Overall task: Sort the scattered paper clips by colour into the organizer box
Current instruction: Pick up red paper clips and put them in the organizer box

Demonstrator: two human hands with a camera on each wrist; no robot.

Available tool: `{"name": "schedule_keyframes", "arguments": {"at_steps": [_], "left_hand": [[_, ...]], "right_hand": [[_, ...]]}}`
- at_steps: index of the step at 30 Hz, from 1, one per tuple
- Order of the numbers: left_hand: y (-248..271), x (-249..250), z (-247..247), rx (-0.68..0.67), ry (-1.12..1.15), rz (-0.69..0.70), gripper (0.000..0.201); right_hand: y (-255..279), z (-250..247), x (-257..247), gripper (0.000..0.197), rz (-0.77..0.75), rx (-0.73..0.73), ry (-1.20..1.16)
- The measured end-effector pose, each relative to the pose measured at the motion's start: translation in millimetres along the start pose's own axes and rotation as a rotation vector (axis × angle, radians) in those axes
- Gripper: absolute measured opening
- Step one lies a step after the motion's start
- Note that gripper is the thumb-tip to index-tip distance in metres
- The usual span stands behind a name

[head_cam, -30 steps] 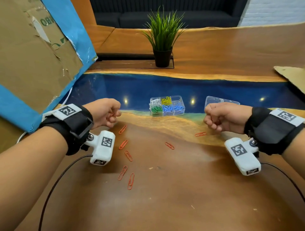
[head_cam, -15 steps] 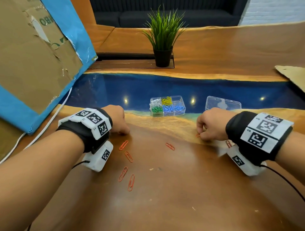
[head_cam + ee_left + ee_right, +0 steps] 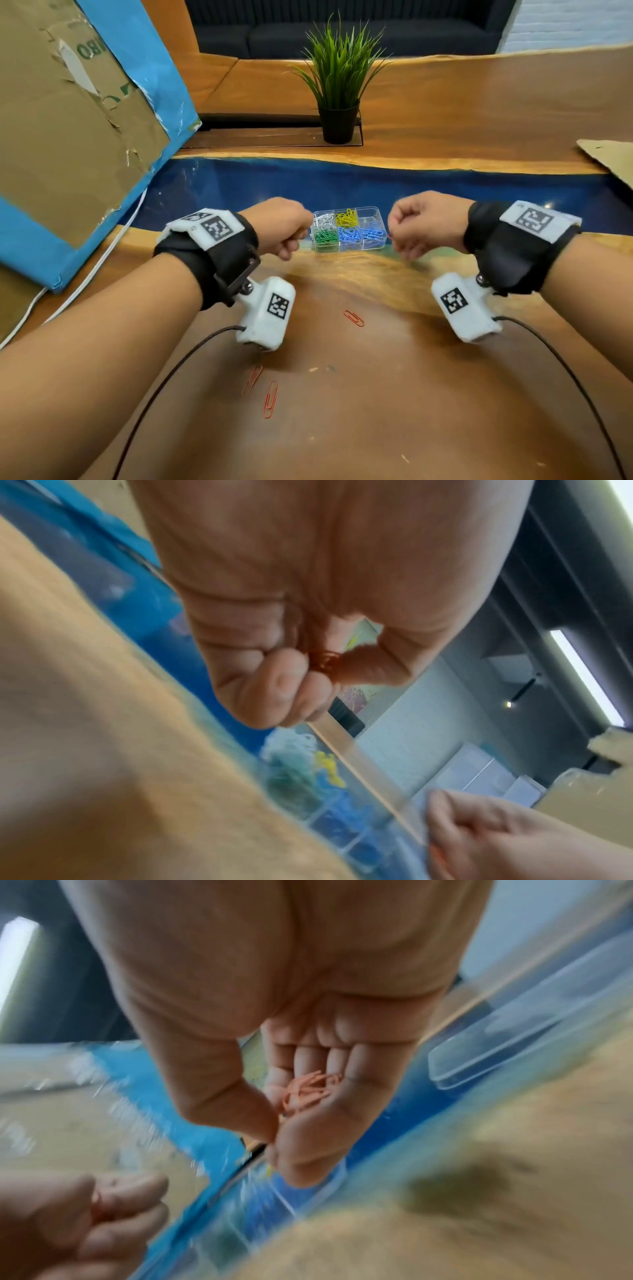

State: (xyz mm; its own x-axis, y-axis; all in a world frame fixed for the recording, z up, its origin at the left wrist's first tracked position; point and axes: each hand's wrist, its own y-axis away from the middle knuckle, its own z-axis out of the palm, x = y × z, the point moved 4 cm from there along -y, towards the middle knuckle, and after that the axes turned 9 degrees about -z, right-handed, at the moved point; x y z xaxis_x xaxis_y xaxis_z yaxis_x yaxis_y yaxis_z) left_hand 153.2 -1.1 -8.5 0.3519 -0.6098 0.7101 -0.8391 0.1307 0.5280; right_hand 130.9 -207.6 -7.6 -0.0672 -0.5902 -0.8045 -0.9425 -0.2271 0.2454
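While three orange paper clips [image 3: 270, 399] lie loose on the wooden table [image 3: 376, 411] in the lower centre of the frame, two side by side and one farther up, both fists hover at mid-frame beside the organizer box [image 3: 349, 229]. The left hand [image 3: 279, 226] curls round orange clips [image 3: 323, 660]; the right hand [image 3: 424, 222] cups a bunch [image 3: 310, 1091], thumb against fingertips. Six compartments show: white, yellow, green, two blue, and one apparently empty at upper right, the likely target. Tipping each fist low over that cell should prevent spills. One lid [image 3: 534, 1031] lies beyond, right.
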Motion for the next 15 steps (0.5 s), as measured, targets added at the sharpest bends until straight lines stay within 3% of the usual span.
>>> {"name": "schedule_keyframes", "arguments": {"at_steps": [4, 15], "left_hand": [[-9, 36, 19, -0.045, 0.181, 0.008, 0.024], [-27, 72, 37, -0.023, 0.362, -0.116, 0.009]], "right_hand": [[-19, -14, -9, 0.020, 0.084, 0.088, -0.298], [-44, -22, -29, 0.015, 0.324, 0.140, -0.352]]}}
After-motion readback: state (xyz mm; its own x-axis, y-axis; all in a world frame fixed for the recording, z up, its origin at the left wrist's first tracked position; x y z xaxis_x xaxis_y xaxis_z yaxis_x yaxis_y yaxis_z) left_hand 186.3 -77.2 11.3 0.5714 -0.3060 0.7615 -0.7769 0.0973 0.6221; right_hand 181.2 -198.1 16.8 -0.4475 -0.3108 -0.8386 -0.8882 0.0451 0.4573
